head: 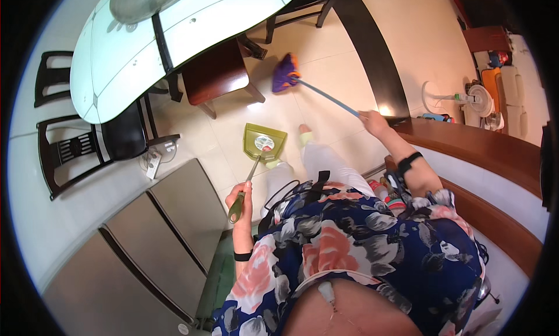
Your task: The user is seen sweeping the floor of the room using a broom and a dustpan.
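A long-handled dustpan has its green handle gripped in my left hand. Its olive-green pan, with a round label inside, is low over the tiled floor in front of my feet. My right hand is closed around the blue pole of a broom. The purple and orange broom head is at the far end of the pole, ahead and beside a dark wooden stool. Its bristles are blurred.
A glass-topped dining table stands ahead on the left, with black chairs around it. A power strip lies near a grey refrigerator. On the right are a wooden-topped partition and a white fan.
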Demonstrator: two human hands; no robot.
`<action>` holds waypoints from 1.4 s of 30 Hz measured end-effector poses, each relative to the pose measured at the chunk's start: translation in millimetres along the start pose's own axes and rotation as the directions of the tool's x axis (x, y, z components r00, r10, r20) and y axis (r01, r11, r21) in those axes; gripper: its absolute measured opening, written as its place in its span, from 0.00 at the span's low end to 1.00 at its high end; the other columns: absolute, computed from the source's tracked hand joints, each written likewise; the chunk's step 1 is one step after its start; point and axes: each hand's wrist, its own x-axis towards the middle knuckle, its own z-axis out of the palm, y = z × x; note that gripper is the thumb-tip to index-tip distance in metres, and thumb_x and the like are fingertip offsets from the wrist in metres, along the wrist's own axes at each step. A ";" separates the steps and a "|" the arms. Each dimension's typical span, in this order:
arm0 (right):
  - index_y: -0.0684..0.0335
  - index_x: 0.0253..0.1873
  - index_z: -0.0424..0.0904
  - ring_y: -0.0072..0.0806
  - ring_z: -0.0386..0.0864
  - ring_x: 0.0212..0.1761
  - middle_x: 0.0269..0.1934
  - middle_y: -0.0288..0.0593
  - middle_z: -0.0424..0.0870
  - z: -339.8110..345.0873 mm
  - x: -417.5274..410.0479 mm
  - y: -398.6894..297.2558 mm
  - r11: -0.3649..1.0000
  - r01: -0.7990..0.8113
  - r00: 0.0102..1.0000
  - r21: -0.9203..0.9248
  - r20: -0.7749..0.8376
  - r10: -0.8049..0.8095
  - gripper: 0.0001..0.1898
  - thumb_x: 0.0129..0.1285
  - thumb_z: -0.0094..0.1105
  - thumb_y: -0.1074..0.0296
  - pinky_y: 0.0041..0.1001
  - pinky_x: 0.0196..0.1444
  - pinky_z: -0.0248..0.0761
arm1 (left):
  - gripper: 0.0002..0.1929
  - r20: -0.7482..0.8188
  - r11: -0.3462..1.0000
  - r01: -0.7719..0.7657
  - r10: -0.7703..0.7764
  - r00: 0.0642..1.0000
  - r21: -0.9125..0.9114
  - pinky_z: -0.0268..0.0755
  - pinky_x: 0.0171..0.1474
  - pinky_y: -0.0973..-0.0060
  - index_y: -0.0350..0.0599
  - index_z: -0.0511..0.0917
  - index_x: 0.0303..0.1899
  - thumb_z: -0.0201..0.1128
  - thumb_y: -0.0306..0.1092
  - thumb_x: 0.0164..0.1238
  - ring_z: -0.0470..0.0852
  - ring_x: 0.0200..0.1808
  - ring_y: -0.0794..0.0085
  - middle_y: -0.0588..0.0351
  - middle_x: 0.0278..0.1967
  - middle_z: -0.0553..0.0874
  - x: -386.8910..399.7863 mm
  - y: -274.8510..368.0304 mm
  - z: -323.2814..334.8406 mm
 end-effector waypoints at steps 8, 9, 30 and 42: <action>0.62 0.47 0.80 0.44 0.80 0.42 0.38 0.54 0.82 53.4 198.8 -6.7 0.972 0.193 0.962 -0.133 0.218 -0.161 0.14 0.58 0.53 0.66 0.37 0.47 0.73 | 0.12 0.049 0.997 0.077 -0.075 0.996 -0.027 0.69 0.31 0.79 0.33 0.81 0.31 0.63 0.36 0.63 0.76 0.25 0.78 0.54 0.23 0.82 25.0 72.8 90.7; 0.62 0.47 0.80 0.43 0.82 0.39 0.37 0.53 0.82 53.1 199.2 -9.1 0.957 0.257 0.956 -0.138 0.179 -0.231 0.13 0.58 0.53 0.67 0.37 0.44 0.75 | 0.12 0.027 0.997 0.076 -0.076 0.997 -0.030 0.69 0.31 0.79 0.33 0.81 0.31 0.63 0.36 0.63 0.76 0.25 0.78 0.54 0.23 0.82 23.1 73.3 91.6; 0.61 0.36 0.82 0.43 0.81 0.41 0.36 0.49 0.83 -223.3 123.1 346.6 0.798 -0.427 0.904 -0.425 -0.225 0.364 0.10 0.59 0.49 0.67 0.39 0.44 0.73 | 0.13 0.433 0.985 -0.138 0.080 0.898 0.105 0.69 0.39 0.80 0.34 0.81 0.37 0.60 0.38 0.66 0.77 0.32 0.77 0.56 0.28 0.81 156.8 272.3 292.7; 0.66 0.31 0.79 0.51 0.77 0.38 0.32 0.57 0.80 -30.9 -76.3 386.3 0.775 -0.515 0.849 0.366 0.089 0.522 0.15 0.54 0.58 0.57 0.43 0.44 0.70 | 0.15 0.538 0.925 -0.333 0.190 0.821 0.182 0.73 0.39 0.78 0.31 0.81 0.37 0.59 0.38 0.66 0.80 0.31 0.74 0.55 0.27 0.82 176.2 379.5 464.5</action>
